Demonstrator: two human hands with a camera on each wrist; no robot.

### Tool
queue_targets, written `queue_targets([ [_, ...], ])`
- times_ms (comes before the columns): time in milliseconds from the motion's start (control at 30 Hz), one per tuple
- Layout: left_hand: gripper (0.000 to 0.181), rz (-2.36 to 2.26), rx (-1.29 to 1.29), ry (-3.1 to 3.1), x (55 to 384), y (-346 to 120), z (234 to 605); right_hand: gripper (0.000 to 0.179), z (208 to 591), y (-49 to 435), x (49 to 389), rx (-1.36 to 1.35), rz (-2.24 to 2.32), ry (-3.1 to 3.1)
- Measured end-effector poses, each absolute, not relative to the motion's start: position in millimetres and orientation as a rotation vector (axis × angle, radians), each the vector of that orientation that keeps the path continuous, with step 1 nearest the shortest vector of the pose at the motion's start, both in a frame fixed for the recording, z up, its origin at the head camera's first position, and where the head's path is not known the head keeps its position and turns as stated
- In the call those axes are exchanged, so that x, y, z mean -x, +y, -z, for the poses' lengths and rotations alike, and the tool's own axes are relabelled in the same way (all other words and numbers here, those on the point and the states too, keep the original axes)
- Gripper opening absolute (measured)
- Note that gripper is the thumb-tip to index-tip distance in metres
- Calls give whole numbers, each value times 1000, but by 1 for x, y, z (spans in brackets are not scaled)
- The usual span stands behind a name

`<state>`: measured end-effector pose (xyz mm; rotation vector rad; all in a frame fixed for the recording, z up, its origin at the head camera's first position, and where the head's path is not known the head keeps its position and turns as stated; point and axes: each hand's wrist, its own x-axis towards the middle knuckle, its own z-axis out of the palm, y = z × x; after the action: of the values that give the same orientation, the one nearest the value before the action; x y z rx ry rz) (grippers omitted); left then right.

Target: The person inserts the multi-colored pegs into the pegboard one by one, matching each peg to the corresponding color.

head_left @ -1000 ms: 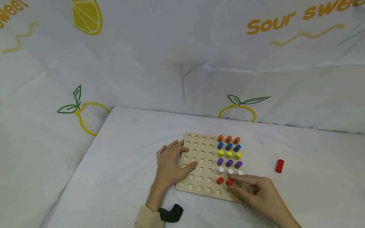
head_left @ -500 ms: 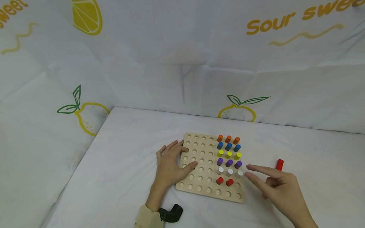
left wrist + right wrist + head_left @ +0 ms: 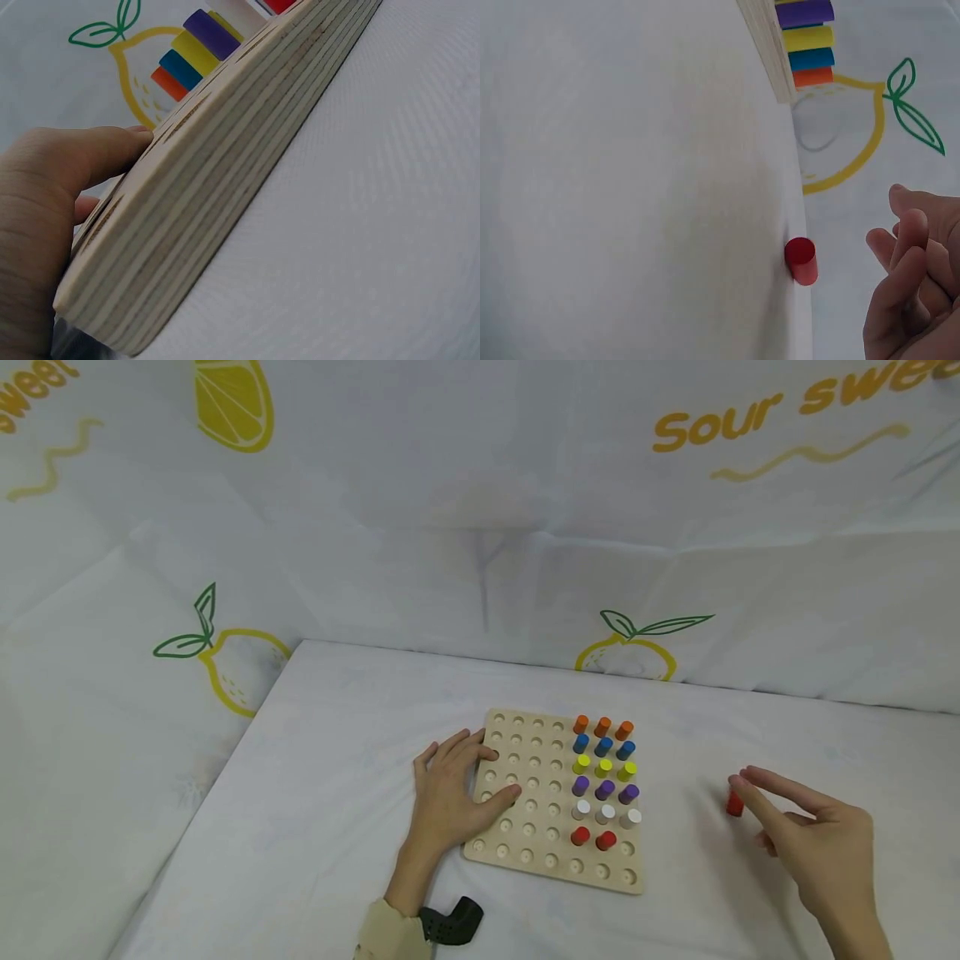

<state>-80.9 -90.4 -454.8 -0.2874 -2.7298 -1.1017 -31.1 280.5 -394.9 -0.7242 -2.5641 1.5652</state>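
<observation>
My left hand [image 3: 446, 797] rests on the left side of a wooden pegboard [image 3: 542, 793], thumb [image 3: 112, 154] flat over its top and fingertips at the left edge. Off to the right, my right hand [image 3: 828, 843] reaches over a loose red peg [image 3: 735, 803], thumb and forefinger close together at its far end. In the right wrist view that peg [image 3: 801, 261] lies apart from the fingers [image 3: 892, 292], which hold nothing. Two red pegs [image 3: 606, 841] stand upright on the board, behind an open hole at the right.
Rows of three upright pegs fill the board's right side: white [image 3: 581, 810], purple [image 3: 604, 790], yellow [image 3: 603, 768], blue [image 3: 603, 747] and orange [image 3: 602, 727]. A black wrist device [image 3: 453, 922] sits by the left sleeve [image 3: 392, 933]. Lemon-printed cloth [image 3: 480, 568] rises behind the white table [image 3: 360, 727].
My right hand has let go of the second red peg on the board and moved right to the loose red peg. My left hand and the board have stayed put.
</observation>
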Motion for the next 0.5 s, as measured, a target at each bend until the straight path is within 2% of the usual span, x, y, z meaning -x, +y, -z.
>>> queue_targets([
  [233,40,1085,294,-2741,81,-90,455,22,402,292,33,835,-1512,-2580],
  [500,38,1081,300,-2715,80,-90,455,21,409,296,35,851,-1396,-2694],
])
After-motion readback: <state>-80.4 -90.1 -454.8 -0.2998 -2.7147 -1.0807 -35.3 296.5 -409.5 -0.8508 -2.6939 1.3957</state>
